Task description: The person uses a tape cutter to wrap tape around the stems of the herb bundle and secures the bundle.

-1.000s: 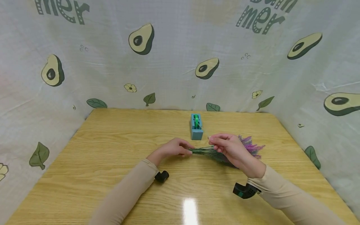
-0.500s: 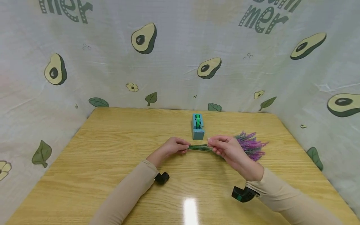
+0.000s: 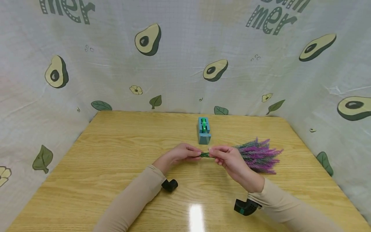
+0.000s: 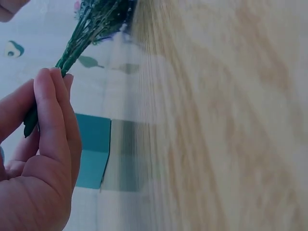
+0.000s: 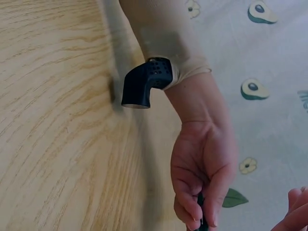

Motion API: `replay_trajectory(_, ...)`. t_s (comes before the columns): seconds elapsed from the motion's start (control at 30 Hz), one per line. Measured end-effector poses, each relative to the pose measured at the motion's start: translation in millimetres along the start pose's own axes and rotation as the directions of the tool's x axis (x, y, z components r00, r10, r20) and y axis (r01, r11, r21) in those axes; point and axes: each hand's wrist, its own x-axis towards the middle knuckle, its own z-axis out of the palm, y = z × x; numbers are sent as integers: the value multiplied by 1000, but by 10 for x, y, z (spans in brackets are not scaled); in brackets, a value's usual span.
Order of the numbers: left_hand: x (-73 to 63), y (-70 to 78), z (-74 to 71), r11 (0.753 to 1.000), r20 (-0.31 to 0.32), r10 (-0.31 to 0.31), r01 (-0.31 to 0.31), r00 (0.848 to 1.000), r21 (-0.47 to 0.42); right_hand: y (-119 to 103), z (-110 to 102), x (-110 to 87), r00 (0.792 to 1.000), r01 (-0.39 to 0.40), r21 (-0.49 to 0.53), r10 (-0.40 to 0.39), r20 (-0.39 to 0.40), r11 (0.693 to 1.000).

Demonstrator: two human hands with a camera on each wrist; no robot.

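Note:
A bunch of purple lavender with green stems lies sideways above the table, its flower heads pointing right. My left hand pinches the stem ends between thumb and fingers; in the left wrist view, the green stems run through that grip and the cut ends stick out below. At the same stems, my right hand is close by, thumb and forefinger pinched on a barely visible pale piece of tape. Part of the stems is hidden behind it. In the right wrist view, only its fingers show at the lower corner.
Just behind the hands stands a blue tape dispenser with a green roll core. The wooden table ends at a hanging cloth printed with avocados, at the back and on both sides. Black wrist cameras hang below the sleeves.
My right hand has moved left and slightly down, close to my left fingers at the stems. The flower heads have shifted right and show more fully behind my right hand.

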Motion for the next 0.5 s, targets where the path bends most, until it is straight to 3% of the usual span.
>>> replay_trajectory(0.5, -11, -74, 115, 999, 7, -3, 3, 1000, 47, 324, -11, -27, 998, -53, -72, 50, -38, 996)
